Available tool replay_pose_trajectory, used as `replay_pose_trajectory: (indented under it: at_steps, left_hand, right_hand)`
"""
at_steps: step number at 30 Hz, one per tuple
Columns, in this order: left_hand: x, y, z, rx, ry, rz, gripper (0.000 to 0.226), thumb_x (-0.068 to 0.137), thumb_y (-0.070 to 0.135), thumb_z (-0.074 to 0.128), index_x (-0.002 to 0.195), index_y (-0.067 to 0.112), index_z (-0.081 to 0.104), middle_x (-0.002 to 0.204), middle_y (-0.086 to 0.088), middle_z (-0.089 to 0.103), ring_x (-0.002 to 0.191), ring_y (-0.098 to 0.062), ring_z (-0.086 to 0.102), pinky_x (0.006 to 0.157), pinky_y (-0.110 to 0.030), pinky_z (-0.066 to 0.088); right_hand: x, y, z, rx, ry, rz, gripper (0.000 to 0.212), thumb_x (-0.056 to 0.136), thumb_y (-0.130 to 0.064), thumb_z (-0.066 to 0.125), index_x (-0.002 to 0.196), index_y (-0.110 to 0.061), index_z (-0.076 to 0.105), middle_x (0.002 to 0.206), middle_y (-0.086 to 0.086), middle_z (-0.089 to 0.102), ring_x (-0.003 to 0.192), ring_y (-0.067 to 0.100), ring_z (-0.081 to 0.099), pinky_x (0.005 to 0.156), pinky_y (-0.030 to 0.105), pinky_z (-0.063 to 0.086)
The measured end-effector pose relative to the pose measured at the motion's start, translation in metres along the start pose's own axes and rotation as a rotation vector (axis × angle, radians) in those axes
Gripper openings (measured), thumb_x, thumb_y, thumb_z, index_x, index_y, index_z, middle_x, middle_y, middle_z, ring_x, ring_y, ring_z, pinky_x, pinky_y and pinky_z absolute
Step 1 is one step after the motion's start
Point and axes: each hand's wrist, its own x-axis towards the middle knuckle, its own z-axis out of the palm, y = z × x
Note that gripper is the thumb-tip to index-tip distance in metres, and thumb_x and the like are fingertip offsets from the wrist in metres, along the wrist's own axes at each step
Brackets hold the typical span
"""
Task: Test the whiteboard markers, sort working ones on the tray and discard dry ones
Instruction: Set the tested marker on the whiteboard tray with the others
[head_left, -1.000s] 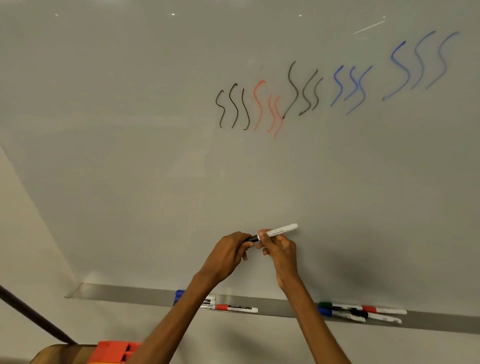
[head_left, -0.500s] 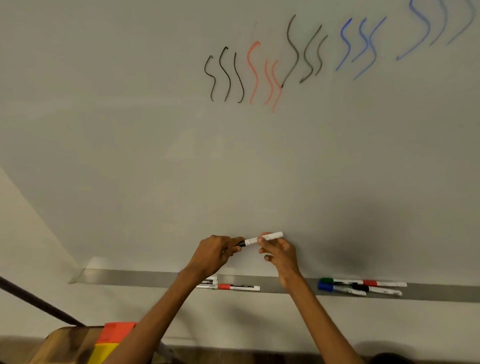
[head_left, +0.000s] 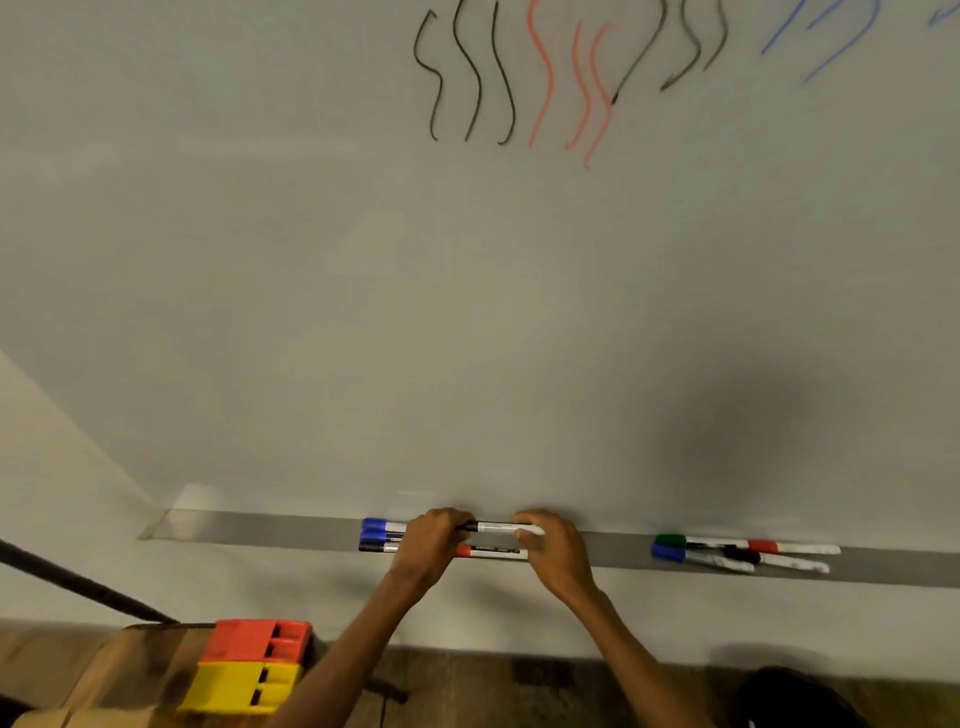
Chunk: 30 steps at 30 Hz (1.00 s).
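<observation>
Black, red and blue strokes (head_left: 519, 78) on the board (head_left: 467, 312) suggest several markers have been tested. The left hand (head_left: 428, 543) grips the black end of one marker (head_left: 496, 528) and the right hand (head_left: 553, 556) pinches its white barrel. It is held level just above the tray (head_left: 260, 527), over a left group (head_left: 382, 535) lying there. Whether its cap is fully seated cannot be told. A right group (head_left: 737, 553) lies well apart on the tray. Judged: sorting well advanced, this marker not yet set down, no discards in view.
</observation>
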Motion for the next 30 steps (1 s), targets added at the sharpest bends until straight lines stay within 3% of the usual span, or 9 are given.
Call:
replay_pose_trajectory:
  at_steps: [3,6,9,15,22,26,30]
  left_hand:
    - [-0.001,-0.008,0.02,-0.01,0.031,0.013,0.023,0.092,0.017,0.056,0.113,0.019,0.065,0.106,-0.002,0.069,0.095,-0.018,0.066,0.087,-0.032,0.053]
    - [-0.002,-0.013,0.033,-0.032,0.056,0.0,0.027,0.091,0.01,0.055,0.115,0.018,0.063,0.109,-0.002,0.067,0.099,-0.019,0.064,0.086,-0.03,0.053]
    - [-0.003,-0.019,0.046,-0.026,0.047,-0.011,0.031,0.09,0.008,0.052,0.117,0.021,0.061,0.112,0.001,0.065,0.102,-0.018,0.061,0.082,-0.028,0.049]
    - [-0.006,-0.03,0.064,0.045,0.02,0.047,0.016,0.093,0.012,0.051,0.104,0.022,0.058,0.109,0.004,0.061,0.101,-0.019,0.057,0.067,-0.03,0.047]
    - [-0.01,-0.029,0.083,0.072,0.042,0.107,0.034,0.086,0.003,0.062,0.118,0.014,0.059,0.121,-0.003,0.062,0.114,-0.022,0.059,0.082,-0.031,0.055]
    - [-0.012,-0.025,0.084,0.082,0.098,0.115,0.041,0.076,0.002,0.074,0.114,0.013,0.063,0.114,-0.002,0.066,0.105,-0.02,0.064,0.086,-0.028,0.053]
    - [-0.013,-0.028,0.089,0.131,0.143,0.142,0.045,0.072,0.002,0.079,0.114,0.008,0.065,0.114,-0.008,0.067,0.106,-0.024,0.066,0.092,-0.033,0.052]
  right_hand:
    - [0.001,0.016,0.016,0.055,0.042,0.059,0.019,0.088,-0.01,0.065,0.101,-0.021,0.072,0.1,-0.006,0.069,0.094,0.01,0.063,0.083,0.008,0.046]
    - [0.005,0.032,0.032,0.029,0.055,0.096,0.019,0.088,-0.011,0.065,0.104,-0.019,0.073,0.101,-0.005,0.07,0.095,0.01,0.064,0.086,0.019,0.05]
    - [0.008,0.04,0.044,-0.023,0.044,0.113,0.02,0.089,-0.013,0.065,0.106,-0.022,0.072,0.101,-0.006,0.07,0.093,0.01,0.063,0.083,0.017,0.049]
    - [0.015,0.06,0.065,-0.1,0.028,0.125,0.023,0.087,-0.021,0.067,0.104,-0.035,0.068,0.101,-0.008,0.067,0.096,0.014,0.062,0.084,0.033,0.055]
    - [0.015,0.053,0.064,-0.181,0.035,0.002,0.019,0.091,-0.021,0.063,0.107,-0.026,0.07,0.105,-0.006,0.068,0.104,0.013,0.055,0.09,0.033,0.049]
    - [0.013,0.051,0.064,-0.195,0.04,-0.071,0.02,0.093,-0.02,0.06,0.109,-0.022,0.071,0.105,-0.005,0.07,0.102,0.014,0.055,0.089,0.03,0.048]
    - [0.013,0.051,0.065,-0.19,0.046,-0.091,0.02,0.093,-0.019,0.06,0.109,-0.019,0.072,0.105,-0.003,0.07,0.102,0.015,0.056,0.09,0.029,0.047]
